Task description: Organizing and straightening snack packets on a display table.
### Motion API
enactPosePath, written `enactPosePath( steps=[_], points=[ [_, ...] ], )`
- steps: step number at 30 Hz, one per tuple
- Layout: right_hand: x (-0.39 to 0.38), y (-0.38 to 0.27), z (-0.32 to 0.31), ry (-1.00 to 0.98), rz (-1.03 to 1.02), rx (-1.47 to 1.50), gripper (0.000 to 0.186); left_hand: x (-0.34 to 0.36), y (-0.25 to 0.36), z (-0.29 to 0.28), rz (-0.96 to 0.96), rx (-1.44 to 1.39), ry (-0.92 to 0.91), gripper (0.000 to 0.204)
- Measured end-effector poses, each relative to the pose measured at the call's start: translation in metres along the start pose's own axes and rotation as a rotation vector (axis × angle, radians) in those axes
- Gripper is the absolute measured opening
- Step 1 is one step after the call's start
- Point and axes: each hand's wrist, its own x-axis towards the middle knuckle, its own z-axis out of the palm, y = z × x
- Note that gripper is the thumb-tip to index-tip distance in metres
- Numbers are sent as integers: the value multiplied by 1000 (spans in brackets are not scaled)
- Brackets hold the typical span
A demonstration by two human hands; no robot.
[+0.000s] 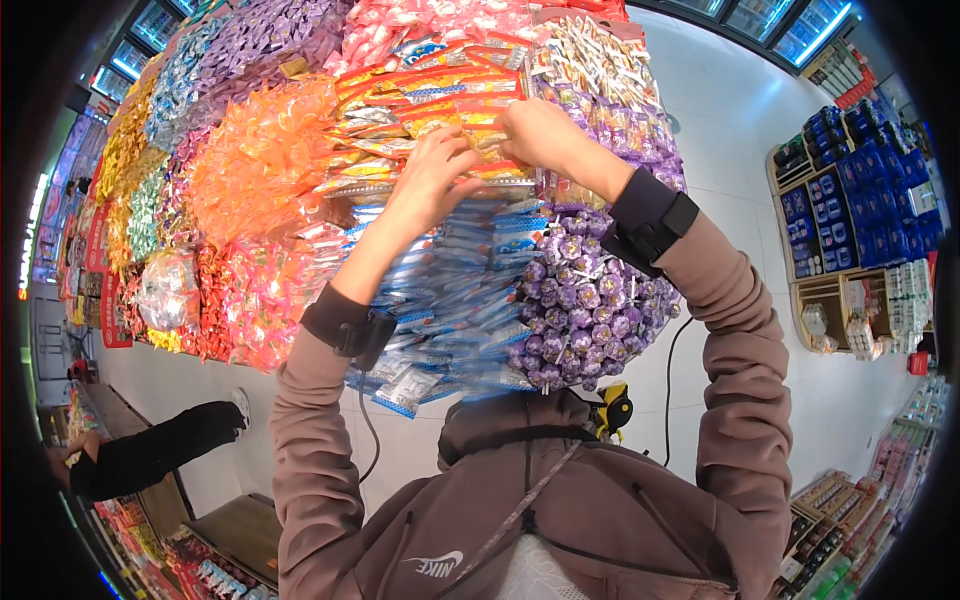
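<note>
Reaching up into the sweets display (pixel 300 200), both hands work the band of red-and-yellow flat packets (pixel 420 100) near its upper middle. The left hand (pixel 432 180) has fingers curled onto the lower edge of that band, and the right hand (pixel 540 135) presses on the packets just beside it, the two almost touching; whether either one actually pinches a packet, I cannot tell. Those packets look light, thin and crinkly, probably slippery film, so a pinch at a flat edge would suit better than a squeeze on the middle. Below the hands hang blue-and-white long packets (pixel 470 290), and to their right a cluster of round purple foil sweets (pixel 585 300). Orange cellophane bows (pixel 255 170) sit towards the display's left, pink-red wrapped pieces (pixel 250 300) beneath them. Blue boxes fill a wooden shelf (pixel 850 210) well apart at right.
</note>
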Motion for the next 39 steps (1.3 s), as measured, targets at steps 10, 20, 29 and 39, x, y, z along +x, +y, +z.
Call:
enactPosePath(
  steps=[10,20,29,39],
  points=[
    [6,-7,2,-134,10,1,17,-2,-3,2,40,-42,50,27],
    [18,-10,-3,-312,44,-29,10,-4,-6,4,-4,-70,59,28],
    [15,-5,5,-175,-56,-107,11,0,-4,0,-46,-79,-15,30],
    [-112,14,-54,102,99,358,17,22,13,-36,-49,96,44,20]
  ],
)
